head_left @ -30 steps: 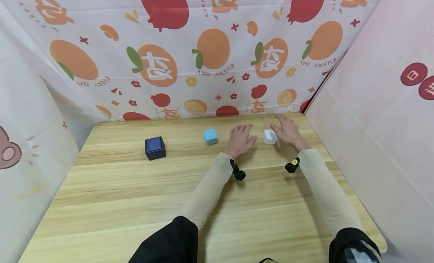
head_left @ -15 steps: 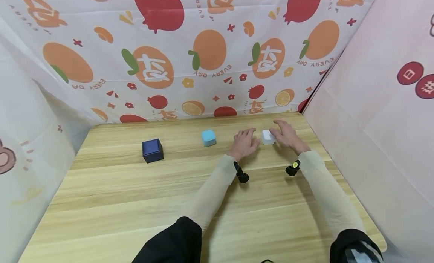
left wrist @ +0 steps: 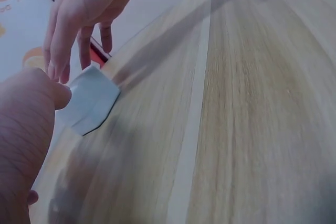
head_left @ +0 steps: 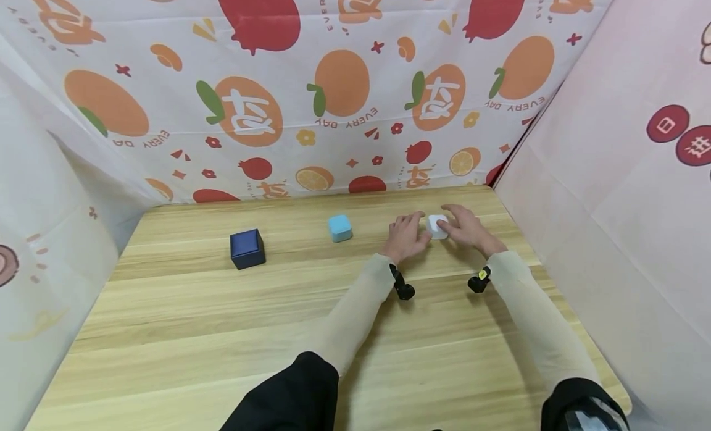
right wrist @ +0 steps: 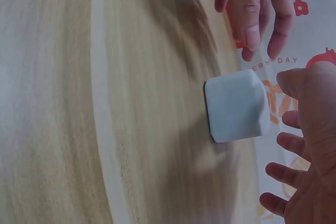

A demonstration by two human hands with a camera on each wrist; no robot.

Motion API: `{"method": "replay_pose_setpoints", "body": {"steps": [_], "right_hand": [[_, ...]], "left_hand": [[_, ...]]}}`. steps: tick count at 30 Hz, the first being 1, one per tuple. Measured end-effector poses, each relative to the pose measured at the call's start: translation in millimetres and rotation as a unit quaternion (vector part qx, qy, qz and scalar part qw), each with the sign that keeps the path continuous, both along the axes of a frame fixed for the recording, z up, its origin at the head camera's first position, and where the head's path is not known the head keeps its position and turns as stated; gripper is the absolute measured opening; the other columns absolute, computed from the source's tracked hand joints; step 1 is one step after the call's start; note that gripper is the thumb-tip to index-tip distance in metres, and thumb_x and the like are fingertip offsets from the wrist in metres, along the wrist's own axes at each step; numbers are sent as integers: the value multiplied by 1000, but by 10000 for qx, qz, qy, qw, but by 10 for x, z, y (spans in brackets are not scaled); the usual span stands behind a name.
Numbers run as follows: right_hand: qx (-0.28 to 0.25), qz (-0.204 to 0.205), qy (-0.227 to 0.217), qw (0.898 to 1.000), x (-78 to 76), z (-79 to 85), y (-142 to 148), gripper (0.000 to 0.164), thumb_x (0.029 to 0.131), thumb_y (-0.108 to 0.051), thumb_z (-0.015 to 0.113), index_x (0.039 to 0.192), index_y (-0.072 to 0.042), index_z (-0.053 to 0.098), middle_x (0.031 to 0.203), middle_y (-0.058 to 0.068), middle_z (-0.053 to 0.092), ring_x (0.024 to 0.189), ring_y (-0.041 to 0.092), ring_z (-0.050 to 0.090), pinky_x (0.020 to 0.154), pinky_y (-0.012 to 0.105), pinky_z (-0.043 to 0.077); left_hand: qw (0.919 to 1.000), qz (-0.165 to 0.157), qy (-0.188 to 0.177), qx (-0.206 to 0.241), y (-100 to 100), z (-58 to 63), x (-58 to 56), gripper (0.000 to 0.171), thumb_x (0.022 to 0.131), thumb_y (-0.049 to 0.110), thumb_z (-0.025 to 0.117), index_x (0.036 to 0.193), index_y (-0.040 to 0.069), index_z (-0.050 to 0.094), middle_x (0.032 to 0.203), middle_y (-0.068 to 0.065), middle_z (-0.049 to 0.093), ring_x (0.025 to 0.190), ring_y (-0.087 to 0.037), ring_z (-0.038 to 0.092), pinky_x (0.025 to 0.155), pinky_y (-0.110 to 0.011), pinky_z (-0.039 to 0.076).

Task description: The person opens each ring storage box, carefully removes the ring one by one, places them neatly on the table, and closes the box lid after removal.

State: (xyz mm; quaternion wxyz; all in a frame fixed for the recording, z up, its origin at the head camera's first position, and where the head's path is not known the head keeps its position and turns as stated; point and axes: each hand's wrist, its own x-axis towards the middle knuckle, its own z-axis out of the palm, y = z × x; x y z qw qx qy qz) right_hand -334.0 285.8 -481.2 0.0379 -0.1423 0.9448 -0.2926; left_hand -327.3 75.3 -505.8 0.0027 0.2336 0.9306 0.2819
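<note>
The head view shows the full layout. A white block (head_left: 435, 228) with rounded edges rests on the wood-grain table (head_left: 266, 338) near its far edge, right of centre. The left hand (head_left: 406, 239) is positioned to the left of the block and the right hand (head_left: 469, 230) to the right. Only this view includes the light blue block (head_left: 340, 228) and, further left, the dark blue box (head_left: 247, 249); both are well apart from the hands. A fruit-printed cloth (head_left: 344, 134) stands behind the table.

The wrist views supply detail that the head view lacks. In the right wrist view, the near side of the white block is unobstructed, a thin dark line marks its edge at the table, and the right thumb (right wrist: 294, 82) is visibly separate from it. In the head view the same thumb overlaps the block, so that view alone does not settle contact. The left wrist view shows the left thumb (left wrist: 62, 97) in front of one edge of the block; whether it touches cannot be told from this angle.

Grip state: on each hand, the thumb and fingers are apart and relaxed, and neither hand is clamped on anything. The white block lies between the two hands, just beside the thumb of each.
</note>
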Motion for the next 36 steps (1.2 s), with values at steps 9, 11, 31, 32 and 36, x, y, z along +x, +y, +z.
{"method": "replay_pose_setpoints", "body": {"steps": [9,11,31,32,36], "right_hand": [[205,60,-59,9998,53,-22,57,65,104,-36,56,154,-1,37,161,25,35,150,48,28,120,70,20],[207,90,-39,9997,57,-25,65,64,103,-35,58,153,-1,38,161,25,36,150,48,30,120,69,21],[146,368,292,9988,46,-45,57,61,97,-20,68,150,0,45,155,25,45,145,46,39,118,65,31],[155,374,292,9988,46,-45,60,61,97,-19,68,150,0,44,155,25,45,145,46,39,119,64,31],[126,448,330,9984,42,-49,71,59,96,-16,69,147,2,46,152,26,48,144,46,41,119,63,31]], "left_hand": [[9999,-45,-78,90,96,-28,-49,63,98,34,64,153,12,39,155,-10,51,143,-34,43,118,-56,33],[10000,-7,-60,69,111,-36,-65,64,98,34,65,152,13,40,154,-9,52,143,-33,44,117,-56,33],[9986,143,-472,197,201,-63,-62,63,98,29,67,152,19,38,153,-8,54,143,-33,43,117,-56,31],[9986,143,-477,183,205,-70,-63,62,97,29,67,152,20,39,152,-8,55,143,-32,43,117,-55,30],[9986,117,-482,179,211,-76,-63,61,98,28,66,151,20,39,152,-7,55,143,-32,43,116,-54,30]]}}
